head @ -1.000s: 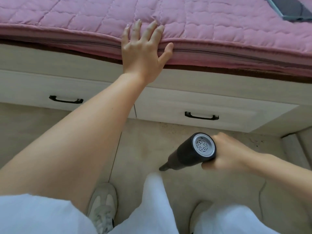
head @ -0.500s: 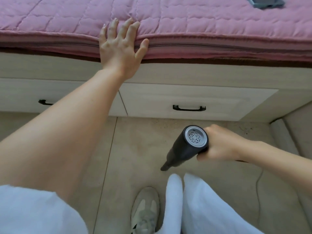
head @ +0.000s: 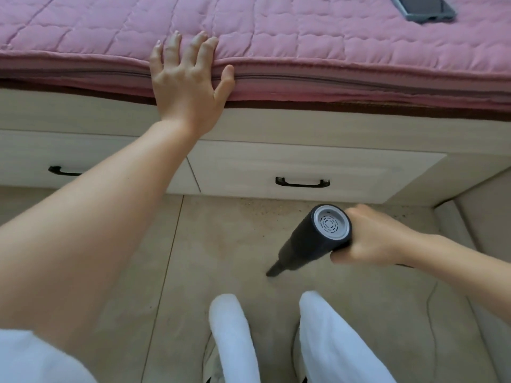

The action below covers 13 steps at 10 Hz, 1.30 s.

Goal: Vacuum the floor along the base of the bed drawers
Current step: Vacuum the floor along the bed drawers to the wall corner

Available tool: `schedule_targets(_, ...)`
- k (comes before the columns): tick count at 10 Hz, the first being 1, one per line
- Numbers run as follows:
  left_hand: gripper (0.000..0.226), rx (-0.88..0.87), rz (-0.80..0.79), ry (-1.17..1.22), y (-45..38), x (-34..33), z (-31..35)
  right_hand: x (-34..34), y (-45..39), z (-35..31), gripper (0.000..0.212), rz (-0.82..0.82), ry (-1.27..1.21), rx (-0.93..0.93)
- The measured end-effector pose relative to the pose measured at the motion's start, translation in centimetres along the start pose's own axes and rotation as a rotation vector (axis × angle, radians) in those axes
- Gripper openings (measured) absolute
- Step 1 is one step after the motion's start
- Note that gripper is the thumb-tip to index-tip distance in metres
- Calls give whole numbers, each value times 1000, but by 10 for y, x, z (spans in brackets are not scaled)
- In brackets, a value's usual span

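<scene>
Bracing on the bed, vacuum aimed short of the drawer base

The left hand (head: 188,81) lies flat with fingers spread on the mattress (head: 304,42) edge, gripping nothing; if it slips on the quilted cover, balance could go. Grit sits on the floor (head: 221,244) under the right drawer (head: 304,167). The right hand (head: 370,239) clasps the handheld vacuum (head: 312,239), whose nozzle points at tile well apart from that strip and may miss it.

home bedroom | quilted pink mattress (head: 304,37) | bed drawers (head: 304,172) | tiled floor (head: 221,244)
</scene>
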<state>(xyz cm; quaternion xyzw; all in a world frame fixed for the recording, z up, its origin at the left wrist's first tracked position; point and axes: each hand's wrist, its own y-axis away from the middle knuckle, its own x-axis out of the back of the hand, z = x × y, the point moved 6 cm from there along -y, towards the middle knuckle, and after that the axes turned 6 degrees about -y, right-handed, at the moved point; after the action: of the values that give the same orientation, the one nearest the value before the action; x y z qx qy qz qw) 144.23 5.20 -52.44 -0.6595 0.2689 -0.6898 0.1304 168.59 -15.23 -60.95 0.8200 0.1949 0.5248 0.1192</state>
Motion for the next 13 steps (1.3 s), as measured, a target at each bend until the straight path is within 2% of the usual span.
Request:
schedule_targets(1, 72, 15, 21, -5, -3, 2, 11, 7, -5, 7, 26, 53, 24, -7)
schedule_targets(2, 67, -23, 88, 12, -7, 1, 31, 8, -7, 12, 26, 35, 16, -4)
schedule_targets(4, 46, -10, 393, 6, -1, -3, 41, 3, -6, 10, 28, 9, 43, 0)
schedule_targets(6, 41, 6, 517, 35, 4, -5, 39, 6, -11, 10, 26, 156, 107, 45)
schedule_targets(10, 41, -1, 580, 59, 7, -8, 38, -1, -12, 5, 20, 168, 109, 61)
schedule_targets(11, 42, 3, 578, 65, 7, -8, 38, -4, -13, 6, 30, 137, 112, 56)
schedule_targets(13, 42, 2, 579, 67, 6, -9, 39, -1, -21, -3, 28, 172, 105, 7)
